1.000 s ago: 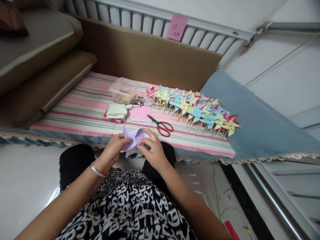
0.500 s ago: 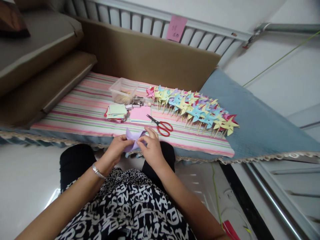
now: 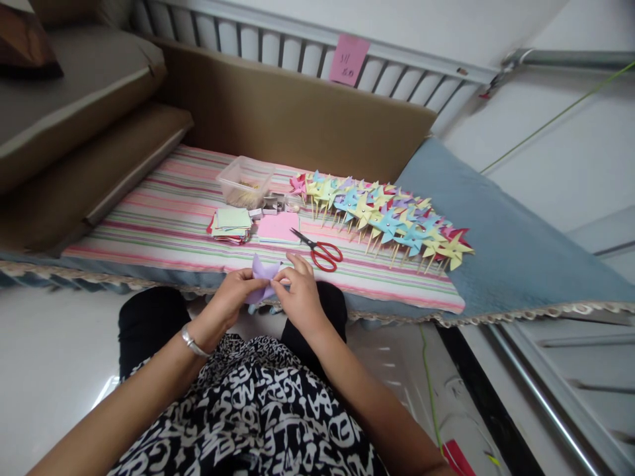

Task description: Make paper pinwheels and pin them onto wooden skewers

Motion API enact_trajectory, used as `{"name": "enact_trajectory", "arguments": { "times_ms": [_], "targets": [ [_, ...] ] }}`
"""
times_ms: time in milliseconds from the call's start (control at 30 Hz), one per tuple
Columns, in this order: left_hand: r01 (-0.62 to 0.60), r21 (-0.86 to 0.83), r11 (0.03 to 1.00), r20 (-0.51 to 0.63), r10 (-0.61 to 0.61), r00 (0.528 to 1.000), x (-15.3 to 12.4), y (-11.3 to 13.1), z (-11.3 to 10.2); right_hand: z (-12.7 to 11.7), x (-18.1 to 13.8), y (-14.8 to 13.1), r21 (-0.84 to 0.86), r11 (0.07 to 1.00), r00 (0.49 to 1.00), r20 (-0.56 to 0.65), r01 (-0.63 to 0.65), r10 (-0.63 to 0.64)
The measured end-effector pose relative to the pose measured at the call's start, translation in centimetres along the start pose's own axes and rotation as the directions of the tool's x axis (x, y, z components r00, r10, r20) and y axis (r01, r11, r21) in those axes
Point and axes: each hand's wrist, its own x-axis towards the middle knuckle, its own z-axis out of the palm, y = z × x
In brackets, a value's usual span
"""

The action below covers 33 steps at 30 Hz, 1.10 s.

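Since a second ago the lilac paper [image 3: 261, 276] has been gathered tighter between the two hands, its points now folded in toward the middle rather than spread flat. Left hand [image 3: 233, 296] pinches the paper's left side with closed fingertips; right hand [image 3: 299, 296] pinches its right side, thumb and forefinger meeting at the centre. Both hover just over the near edge of a striped cloth [image 3: 163, 221], above the person's lap. Just beyond the right hand lie red-handled scissors [image 3: 320, 249], blades closed, beside a pink paper pad [image 3: 278, 226]. Left of the pad sits a stack of mixed coloured sheets [image 3: 231, 223]. Behind these stands a clear plastic tub [image 3: 245, 180] holding thin pale sticks, with some small metal pieces just beside it, too small to tell apart. Farther right, a long overlapping row of finished paper pinwheels [image 3: 387, 217] on sticks runs across the cloth toward a blue quilt [image 3: 501, 244].
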Motion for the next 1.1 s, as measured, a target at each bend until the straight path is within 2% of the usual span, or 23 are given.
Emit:
{"name": "enact_trajectory", "arguments": {
  "times_ms": [167, 300, 400, 467, 533, 733, 833, 933, 1000, 1100],
  "targets": [
    [-0.039, 0.028, 0.999, -0.018, 0.039, 0.999, 0.1, 0.1, -0.2, -0.3, 0.1, -0.2, -0.003, 1.000, 1.000, 0.023, -0.008, 0.008],
    [-0.010, 0.125, 0.992, 0.004, 0.010, 1.000, 0.4, 0.4, -0.6, -1.9, 1.1, -0.6, -0.012, 0.999, 0.999, 0.039, 0.029, -0.029],
    [0.025, 0.231, 0.973, 0.099, -0.049, 0.994, 0.6, 0.7, -0.5, -3.1, 2.0, -0.8, 0.069, 0.997, 0.973, 0.230, -0.030, 0.014],
    [0.026, 0.293, 0.956, 0.156, -0.074, 0.985, 0.7, 0.9, -0.4, -3.4, 2.4, -0.8, 0.119, 0.986, 0.915, 0.399, -0.113, 0.057],
    [0.020, 0.336, 0.942, 0.196, -0.091, 0.976, 0.8, 1.1, -0.1, -3.3, 2.7, -0.5, 0.146, 0.977, 0.866, 0.495, -0.158, 0.066],
    [-0.029, 0.400, 0.916, 0.276, -0.090, 0.957, 1.4, 1.9, 0.3, -2.5, 3.0, 1.2, 0.281, 0.918, 0.849, 0.519, -0.279, 0.099],
    [-0.070, 0.321, 0.945, 0.260, -0.017, 0.966, 1.7, 2.4, 0.0, -2.6, 3.1, 1.7, 0.400, 0.823, 0.844, 0.511, -0.402, 0.164],
    [-0.042, 0.147, 0.988, 0.185, 0.014, 0.983, 1.6, 2.3, -0.4, -2.5, 3.3, 1.8, 0.518, 0.689, 0.838, 0.485, -0.507, 0.251],
    [0.017, 0.038, 0.999, 0.183, -0.023, 0.983, 1.5, 1.8, -0.4, -2.1, 3.4, 1.8, 0.598, 0.612, 0.850, 0.441, -0.517, 0.287],
    [0.067, -0.092, 0.993, 0.198, -0.048, 0.979, 1.4, 0.6, 0.3, -0.9, 3.5, 1.8, 0.683, 0.545, 0.874, 0.368, -0.485, 0.317]
  ]
}}
